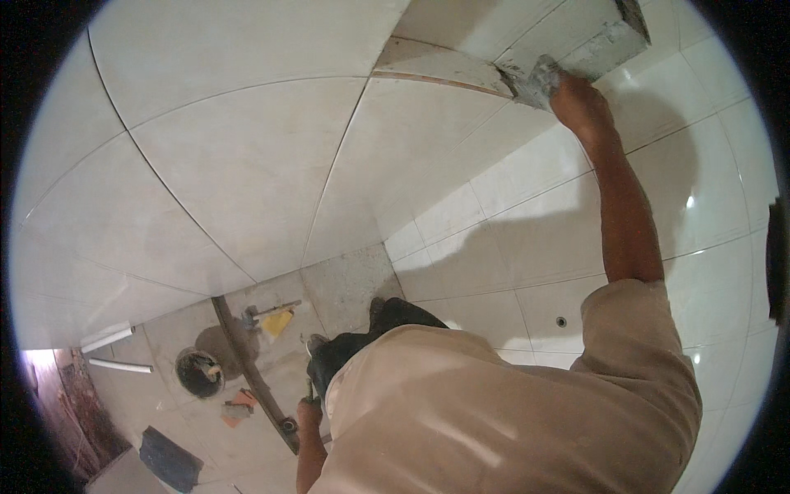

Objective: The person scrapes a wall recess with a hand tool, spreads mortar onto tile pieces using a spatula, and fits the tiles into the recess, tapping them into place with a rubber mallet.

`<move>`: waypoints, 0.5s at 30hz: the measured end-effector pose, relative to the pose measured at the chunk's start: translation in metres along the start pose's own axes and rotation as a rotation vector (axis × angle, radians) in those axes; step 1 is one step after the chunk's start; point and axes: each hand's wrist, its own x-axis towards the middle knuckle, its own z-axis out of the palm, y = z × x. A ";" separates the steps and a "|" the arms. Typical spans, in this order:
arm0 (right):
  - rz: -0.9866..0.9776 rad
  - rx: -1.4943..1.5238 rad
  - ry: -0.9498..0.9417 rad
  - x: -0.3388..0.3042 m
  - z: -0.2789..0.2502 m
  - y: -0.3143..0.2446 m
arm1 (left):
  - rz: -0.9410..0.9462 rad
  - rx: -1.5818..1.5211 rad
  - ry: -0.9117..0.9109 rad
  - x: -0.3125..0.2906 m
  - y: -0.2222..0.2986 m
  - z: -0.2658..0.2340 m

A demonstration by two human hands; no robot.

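Jutting from right hand [582,107]: grey object [543,74]

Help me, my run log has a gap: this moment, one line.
right hand: at grey-smeared surface, grip unclear | left hand: down at side, grip unclear | floor: bucket, long bar

On the floor [160,325] lie two white strips [122,365], a dark sheet [170,459] — and a yellow piece [277,322].
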 end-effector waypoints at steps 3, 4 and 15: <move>-0.038 -0.007 0.024 -0.004 0.021 0.019 | -0.009 -0.008 -0.021 -0.006 0.015 -0.007; -0.029 -0.011 0.021 -0.004 0.020 0.019 | 0.004 0.024 -0.029 -0.007 0.024 -0.011; 0.012 -0.019 -0.026 -0.013 -0.010 0.016 | 0.016 0.102 -0.035 -0.003 0.035 -0.020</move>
